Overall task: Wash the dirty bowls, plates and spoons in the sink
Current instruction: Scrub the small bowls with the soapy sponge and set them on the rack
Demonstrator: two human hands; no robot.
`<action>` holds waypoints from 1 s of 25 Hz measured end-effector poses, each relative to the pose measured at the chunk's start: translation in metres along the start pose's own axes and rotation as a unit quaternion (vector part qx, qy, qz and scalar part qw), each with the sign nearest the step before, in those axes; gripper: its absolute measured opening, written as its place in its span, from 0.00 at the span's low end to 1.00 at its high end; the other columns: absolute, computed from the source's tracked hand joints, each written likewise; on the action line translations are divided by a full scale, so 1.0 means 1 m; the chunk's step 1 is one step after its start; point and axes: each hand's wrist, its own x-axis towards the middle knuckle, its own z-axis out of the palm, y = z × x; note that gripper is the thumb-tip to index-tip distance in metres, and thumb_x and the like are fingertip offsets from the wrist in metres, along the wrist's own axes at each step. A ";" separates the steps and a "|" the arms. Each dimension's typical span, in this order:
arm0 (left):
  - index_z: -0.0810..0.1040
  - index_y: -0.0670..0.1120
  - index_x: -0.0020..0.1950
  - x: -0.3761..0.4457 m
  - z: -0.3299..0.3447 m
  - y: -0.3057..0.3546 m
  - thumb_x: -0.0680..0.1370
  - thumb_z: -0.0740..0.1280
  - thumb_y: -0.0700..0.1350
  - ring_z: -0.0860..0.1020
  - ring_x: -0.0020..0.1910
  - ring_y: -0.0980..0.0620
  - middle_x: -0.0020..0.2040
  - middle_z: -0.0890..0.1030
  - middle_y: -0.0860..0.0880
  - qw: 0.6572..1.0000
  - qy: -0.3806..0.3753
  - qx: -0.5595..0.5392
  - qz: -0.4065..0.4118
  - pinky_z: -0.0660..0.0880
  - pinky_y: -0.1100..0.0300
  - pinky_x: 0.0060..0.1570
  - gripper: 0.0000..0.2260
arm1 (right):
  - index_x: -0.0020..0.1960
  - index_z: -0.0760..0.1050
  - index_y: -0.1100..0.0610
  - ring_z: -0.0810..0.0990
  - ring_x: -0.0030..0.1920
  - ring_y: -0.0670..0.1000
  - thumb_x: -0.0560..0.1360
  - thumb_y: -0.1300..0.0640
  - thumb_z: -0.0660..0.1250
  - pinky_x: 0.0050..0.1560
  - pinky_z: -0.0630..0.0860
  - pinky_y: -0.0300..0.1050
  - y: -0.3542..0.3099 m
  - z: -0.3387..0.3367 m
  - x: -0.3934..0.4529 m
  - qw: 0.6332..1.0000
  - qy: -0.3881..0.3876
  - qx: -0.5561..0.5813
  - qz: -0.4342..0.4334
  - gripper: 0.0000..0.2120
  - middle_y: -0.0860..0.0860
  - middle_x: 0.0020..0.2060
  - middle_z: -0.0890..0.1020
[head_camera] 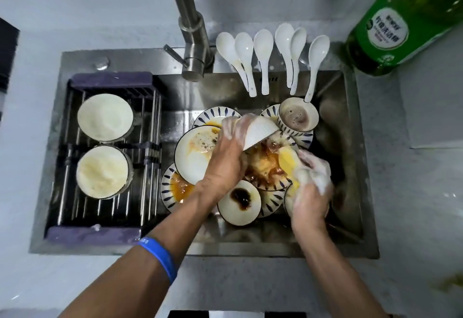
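Brushed steel sink (355,142), dull sheen; glossy white ceramic spoons (263,49) along its back edge; shiny green plastic bottle (390,29).

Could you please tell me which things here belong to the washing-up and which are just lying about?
Job in hand:
white bowl held by left hand
yellow sponge in right hand
dirty plates
spoons
sink
detergent bottle

Lying about:
blue wristband
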 end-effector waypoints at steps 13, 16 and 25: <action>0.77 0.52 0.64 -0.011 -0.081 0.020 0.81 0.61 0.47 0.81 0.44 0.49 0.51 0.84 0.44 0.838 0.075 -0.416 -0.345 0.81 0.49 0.41 0.13 | 0.47 0.77 0.56 0.80 0.47 0.55 0.71 0.61 0.69 0.41 0.70 0.40 -0.082 0.093 -0.023 0.796 -0.323 -0.459 -0.228 0.05 0.52 0.45 0.79; 0.77 0.55 0.64 -0.017 -0.089 0.019 0.82 0.61 0.45 0.82 0.53 0.42 0.56 0.83 0.43 0.846 0.078 -0.399 -0.345 0.82 0.42 0.49 0.13 | 0.49 0.76 0.57 0.75 0.42 0.53 0.75 0.61 0.68 0.39 0.70 0.42 -0.088 0.097 -0.031 0.775 -0.322 -0.476 -0.262 0.03 0.50 0.45 0.77; 0.77 0.64 0.57 -0.018 -0.097 0.026 0.77 0.62 0.51 0.81 0.57 0.43 0.60 0.82 0.44 0.856 0.080 -0.387 -0.334 0.78 0.41 0.55 0.11 | 0.46 0.75 0.53 0.71 0.41 0.51 0.71 0.66 0.69 0.40 0.69 0.42 -0.093 0.098 -0.032 0.775 -0.333 -0.469 -0.264 0.09 0.48 0.39 0.72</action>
